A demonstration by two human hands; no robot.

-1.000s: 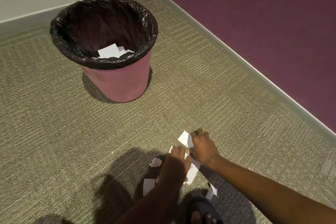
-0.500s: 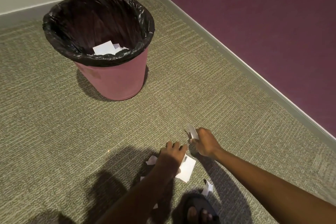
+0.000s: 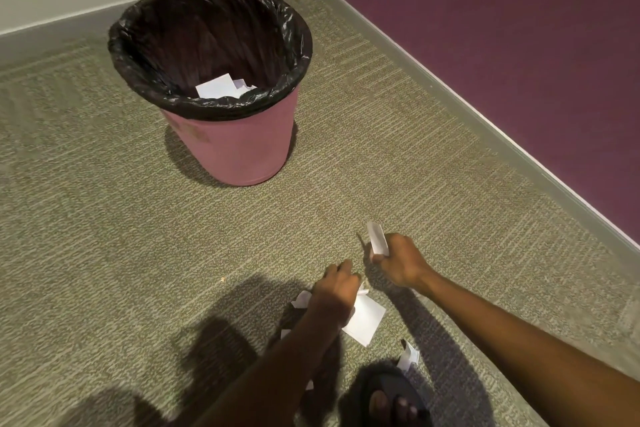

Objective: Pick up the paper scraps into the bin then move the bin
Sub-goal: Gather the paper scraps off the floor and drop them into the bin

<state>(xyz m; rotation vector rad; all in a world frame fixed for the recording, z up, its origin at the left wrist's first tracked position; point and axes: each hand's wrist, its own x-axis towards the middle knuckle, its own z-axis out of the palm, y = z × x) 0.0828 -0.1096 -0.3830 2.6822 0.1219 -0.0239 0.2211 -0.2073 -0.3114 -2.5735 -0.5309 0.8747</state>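
Observation:
A pink bin [image 3: 239, 149] with a black liner stands on the carpet in the room's corner, several white paper scraps [image 3: 221, 87] lying inside it. My right hand [image 3: 401, 263] is closed around a white paper scrap [image 3: 376, 238], held just above the floor. My left hand [image 3: 337, 291] reaches down over a larger white scrap [image 3: 363, 321] on the carpet, fingers curled at its edge; whether it grips the paper I cannot tell. Smaller scraps lie beside my left wrist [image 3: 301, 300] and near my foot [image 3: 408, 357].
A purple wall [image 3: 502, 62] and grey baseboard [image 3: 450, 97] run along the right; a pale wall closes the back. My foot in a dark sandal [image 3: 394, 399] stands at the bottom edge. Open carpet lies between my hands and the bin.
My right hand has lifted one scrap off the carpet and closed on it. My left hand has shifted slightly forward over the larger scrap. The view has moved a little.

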